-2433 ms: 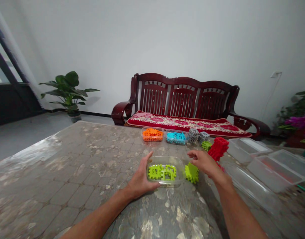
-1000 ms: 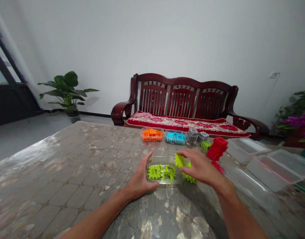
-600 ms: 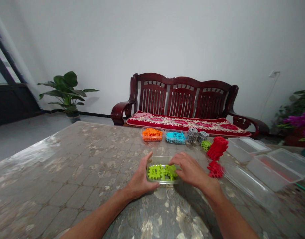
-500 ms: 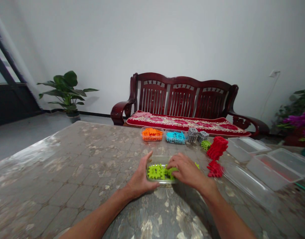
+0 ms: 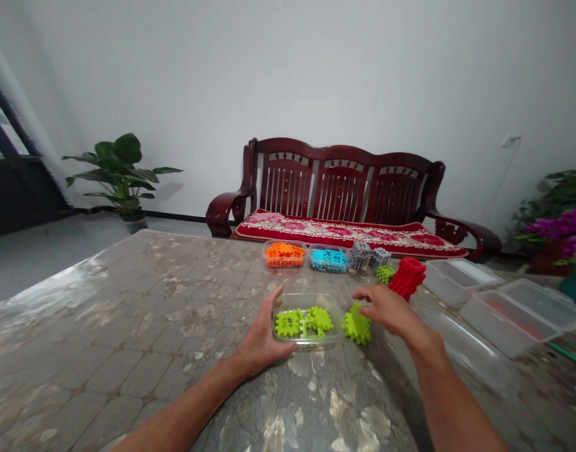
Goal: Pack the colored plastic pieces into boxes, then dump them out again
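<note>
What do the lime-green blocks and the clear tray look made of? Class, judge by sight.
The lime-green blocks look like moulded plastic, matte, with crisp toothed edges. The clear tray looks like glossy transparent plastic; its thin rounded rim suggests this, though glass stays possible.

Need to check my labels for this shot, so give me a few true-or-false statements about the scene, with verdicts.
1. The left hand touches the clear plastic tray holding lime-green interlocking pieces. True.
2. The right hand grips the loose lime-green piece. False: the hand is open just beyond that piece, which sits outside the tray.
3. The orange pieces and blue pieces share one tray. False: each colour has its own tray.
4. The red stack of pieces stands to the right of the grey pieces. True.
</note>
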Available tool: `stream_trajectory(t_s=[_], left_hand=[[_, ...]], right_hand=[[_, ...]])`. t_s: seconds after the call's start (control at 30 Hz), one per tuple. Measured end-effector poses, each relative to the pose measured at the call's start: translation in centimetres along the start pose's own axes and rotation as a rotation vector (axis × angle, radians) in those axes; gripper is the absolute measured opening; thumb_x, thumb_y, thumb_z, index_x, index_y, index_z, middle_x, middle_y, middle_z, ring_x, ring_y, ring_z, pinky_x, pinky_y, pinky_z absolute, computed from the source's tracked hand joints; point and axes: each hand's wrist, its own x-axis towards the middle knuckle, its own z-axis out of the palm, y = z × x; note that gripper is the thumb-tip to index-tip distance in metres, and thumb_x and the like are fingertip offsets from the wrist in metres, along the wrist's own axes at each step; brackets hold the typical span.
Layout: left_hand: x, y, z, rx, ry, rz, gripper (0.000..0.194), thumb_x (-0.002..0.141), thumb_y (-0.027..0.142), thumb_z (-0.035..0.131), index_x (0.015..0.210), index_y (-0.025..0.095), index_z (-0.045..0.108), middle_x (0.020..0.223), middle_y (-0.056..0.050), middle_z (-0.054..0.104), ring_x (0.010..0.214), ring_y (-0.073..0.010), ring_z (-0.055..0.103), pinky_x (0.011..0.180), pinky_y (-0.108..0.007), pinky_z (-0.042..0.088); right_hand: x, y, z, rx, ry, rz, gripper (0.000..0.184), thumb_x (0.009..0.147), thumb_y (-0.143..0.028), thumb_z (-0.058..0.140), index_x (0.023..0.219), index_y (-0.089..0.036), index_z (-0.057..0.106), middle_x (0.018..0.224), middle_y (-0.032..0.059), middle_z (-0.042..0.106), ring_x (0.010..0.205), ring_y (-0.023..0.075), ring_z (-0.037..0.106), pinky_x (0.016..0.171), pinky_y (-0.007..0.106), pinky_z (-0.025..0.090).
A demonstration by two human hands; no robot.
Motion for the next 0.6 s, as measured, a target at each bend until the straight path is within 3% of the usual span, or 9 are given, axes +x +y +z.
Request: stream_trajectory(t_s=[0.1,0.23,0.4,0.6], left_hand=[[0.1,0.0,0.0,0.011,0.008,-0.004,0.108,0.06,0.019,0.081,0.156,0.024,0.03,0.153,-0.015,0.043,0.136,-0.0356,0.05,0.119,-0.058,0.038],[0.1,-0.2,0.0,0.006,0.002,-0.017,0.109,0.061,0.023,0.083,0.156,0.023,0.03,0.153,-0.016,0.042,0.137,-0.0367,0.05,0.118,-0.059,0.039],[0.1,-0.2,0.0,0.02,0.0,-0.014,0.11,0.061,0.022,0.083,0.156,0.023,0.029,0.154,-0.016,0.042,0.137,-0.0365,0.049,0.118,-0.059,0.038],[0.1,0.1,-0.1,0.019,-0.008,-0.008,0.11,0.06,0.021,0.083,0.157,0.023,0.029,0.153,-0.016,0.042,0.136,-0.0357,0.05,0.119,-0.058,0.038]], right_hand=[[-0.3,0.4,0.1,-0.054,-0.1,0.055,0.057,0.067,-0.024,0.079,0.124,-0.023,0.074,0.128,0.0123,0.073,0.122,0.0397,0.064,0.104,0.051,0.049],[-0.8,-1.3,0.8,-0.15,-0.205,0.007,0.078,0.06,-0.024,0.083,0.136,-0.023,0.065,0.141,0.0136,0.064,0.133,0.0381,0.056,0.11,0.048,0.045],[-1.1,-3.0,0.9,-0.279,-0.265,0.016,0.063,0.068,-0.012,0.07,0.13,-0.02,0.067,0.135,0.0144,0.067,0.125,0.0345,0.062,0.104,0.042,0.048],[-1.1,-1.6,0.2,-0.18,-0.177,0.006,0.067,0.071,-0.016,0.071,0.138,-0.016,0.064,0.141,0.0159,0.065,0.131,0.0364,0.058,0.11,0.046,0.044]])
